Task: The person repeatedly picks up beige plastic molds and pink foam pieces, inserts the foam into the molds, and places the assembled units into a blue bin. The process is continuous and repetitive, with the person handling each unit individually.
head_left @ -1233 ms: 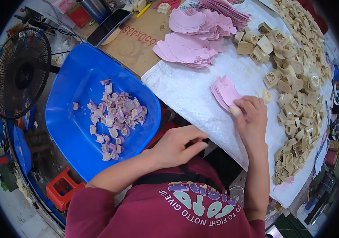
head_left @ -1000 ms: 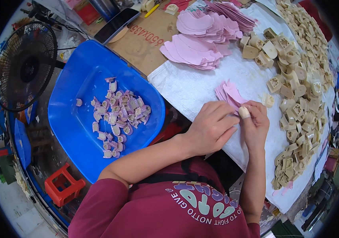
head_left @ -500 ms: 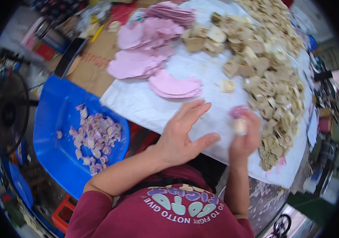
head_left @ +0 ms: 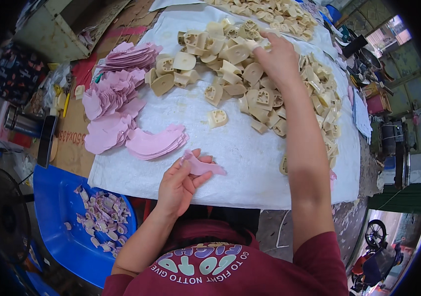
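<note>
head: left hand [head_left: 177, 183] pinches curved pink flexible sheet [head_left: 201, 168], tip rightward; forward-right, right hand [head_left: 278, 58], grip unclear, is at cream hollow plastic-looking blocks [head_left: 237, 53].

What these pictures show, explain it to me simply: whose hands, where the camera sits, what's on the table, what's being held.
There is no machine here, only a person's bare hands. The camera is the left of two worn on the head, looking down; its fisheye lens bends straight edges near the rim. On the white sheet lie stacks of pink pieces and a large heap of cream pieces. A blue tub at the left holds small pink-and-cream parts. The left hand holds a thin pink piece. The right hand reaches into the heap; whether it grips anything is hidden.
</note>
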### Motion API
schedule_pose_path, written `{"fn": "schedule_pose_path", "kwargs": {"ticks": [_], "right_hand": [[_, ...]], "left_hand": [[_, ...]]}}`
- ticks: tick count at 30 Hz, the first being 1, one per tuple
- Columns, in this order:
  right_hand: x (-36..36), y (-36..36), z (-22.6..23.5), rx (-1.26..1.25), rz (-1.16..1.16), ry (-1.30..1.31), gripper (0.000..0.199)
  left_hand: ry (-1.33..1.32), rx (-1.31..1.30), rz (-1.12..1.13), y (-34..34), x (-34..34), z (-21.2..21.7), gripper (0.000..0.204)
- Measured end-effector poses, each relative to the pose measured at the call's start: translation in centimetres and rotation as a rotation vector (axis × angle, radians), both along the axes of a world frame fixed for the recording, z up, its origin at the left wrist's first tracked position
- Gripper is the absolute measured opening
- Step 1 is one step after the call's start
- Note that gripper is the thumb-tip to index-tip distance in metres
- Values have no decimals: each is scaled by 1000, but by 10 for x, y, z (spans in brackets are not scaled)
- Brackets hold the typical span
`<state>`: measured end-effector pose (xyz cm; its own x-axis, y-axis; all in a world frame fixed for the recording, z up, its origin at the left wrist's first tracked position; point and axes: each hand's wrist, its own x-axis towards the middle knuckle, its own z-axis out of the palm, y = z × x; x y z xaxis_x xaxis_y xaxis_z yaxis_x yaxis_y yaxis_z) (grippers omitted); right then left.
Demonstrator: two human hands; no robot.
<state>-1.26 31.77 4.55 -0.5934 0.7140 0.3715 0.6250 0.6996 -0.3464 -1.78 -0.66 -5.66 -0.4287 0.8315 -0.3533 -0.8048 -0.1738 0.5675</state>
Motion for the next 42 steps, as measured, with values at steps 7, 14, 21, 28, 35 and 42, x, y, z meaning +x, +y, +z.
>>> {"fn": "schedule_pose_path", "kwargs": {"ticks": [7, 14, 21, 28, 35, 42], "right_hand": [[36, -87, -52, 163, 284, 200, 32], [91, -145, -97, 95, 426, 326, 29], [133, -161, -95, -170, 286, 490, 40], [151, -170, -98, -391, 88, 505, 54], [140, -179, -97, -782, 76, 673, 59], [150, -175, -89, -616, 238, 386, 68]], "left_hand": [[5, 34, 16, -2, -4, 4, 47], [-62, -1, 39, -3, -3, -2, 35], [102, 144, 4, 15, -3, 6, 35], [421, 138, 127, 80, 8, 44, 50], [947, 26, 258, 106, 41, -1, 45], [862, -80, 329, 102, 27, 1, 41]]}}
